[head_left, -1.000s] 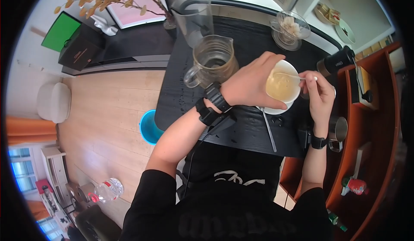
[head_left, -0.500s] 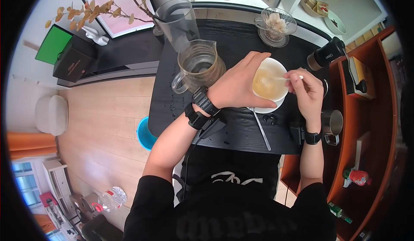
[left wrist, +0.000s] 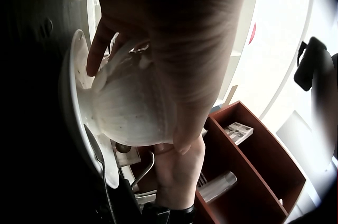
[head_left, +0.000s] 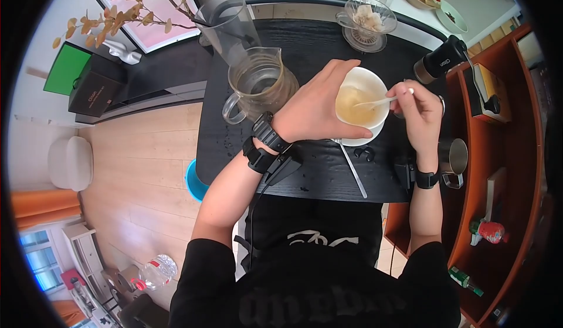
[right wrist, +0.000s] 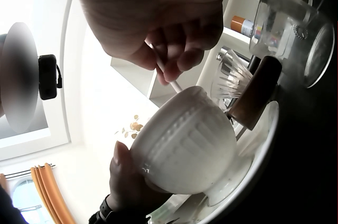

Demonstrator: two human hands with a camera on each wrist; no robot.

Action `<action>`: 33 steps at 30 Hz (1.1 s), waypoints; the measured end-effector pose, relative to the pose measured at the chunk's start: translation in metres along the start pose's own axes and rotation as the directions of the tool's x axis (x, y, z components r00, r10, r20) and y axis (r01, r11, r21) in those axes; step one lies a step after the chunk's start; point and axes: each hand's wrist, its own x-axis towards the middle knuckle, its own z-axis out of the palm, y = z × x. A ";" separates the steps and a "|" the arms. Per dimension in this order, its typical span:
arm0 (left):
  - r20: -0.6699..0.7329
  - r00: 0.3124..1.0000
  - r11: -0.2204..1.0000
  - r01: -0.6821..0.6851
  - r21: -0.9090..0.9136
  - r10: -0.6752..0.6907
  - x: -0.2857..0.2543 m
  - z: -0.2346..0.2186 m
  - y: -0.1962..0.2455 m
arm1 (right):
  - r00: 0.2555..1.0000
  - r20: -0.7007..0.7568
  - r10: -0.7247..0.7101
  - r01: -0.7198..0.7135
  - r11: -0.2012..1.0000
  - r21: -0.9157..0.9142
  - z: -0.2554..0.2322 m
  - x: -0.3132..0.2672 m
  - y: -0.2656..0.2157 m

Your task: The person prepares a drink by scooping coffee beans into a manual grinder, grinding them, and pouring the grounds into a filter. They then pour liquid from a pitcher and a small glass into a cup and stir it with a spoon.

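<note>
A white fluted cup (head_left: pixel 365 79) with pale yellow liquid stands on a white saucer (head_left: pixel 369 137). My left hand (head_left: pixel 314 105) holds the cup from its left side, thumb along the near side and fingers round the far side. With thumb and fingers my right hand (head_left: pixel 419 114) pinches a slim white spoon (head_left: pixel 381 101), whose lower end dips into the liquid. From below, the right wrist view has the fluted outside of the cup (right wrist: pixel 182 145) above its foot. A metal spoon (head_left: pixel 353 172) leans on the saucer, its handle pointing towards me on the black table (head_left: pixel 316 181).
A glass jug (head_left: pixel 264 93) and a tall glass cylinder (head_left: pixel 229 29) stand left of the cup. Behind it is a glass coffee dripper (head_left: pixel 366 26) with a used-looking filter. A black hand grinder (head_left: pixel 440 58) stands at right, by a wooden shelf (head_left: pixel 492 146) and a metal mug (head_left: pixel 454 158).
The spoon has swung in the cup, with its outer end now higher and its tip towards the near left. The left hand keeps its hold; the head view has shifted slightly.
</note>
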 end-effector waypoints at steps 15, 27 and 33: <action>-0.003 1.000 1.000 0.007 0.010 -0.007 0.000 -0.001 0.000 | 0.999 -0.026 -0.023 0.020 0.992 -0.121 -0.001 0.004 -0.001; -0.001 1.000 1.000 0.022 -0.003 -0.022 -0.001 -0.001 0.002 | 0.980 -0.062 0.191 -0.182 0.976 0.121 -0.002 0.004 0.008; 0.001 1.000 1.000 0.025 0.000 -0.025 0.000 -0.001 0.002 | 0.973 -0.086 0.213 -0.202 0.971 0.125 -0.004 0.006 0.004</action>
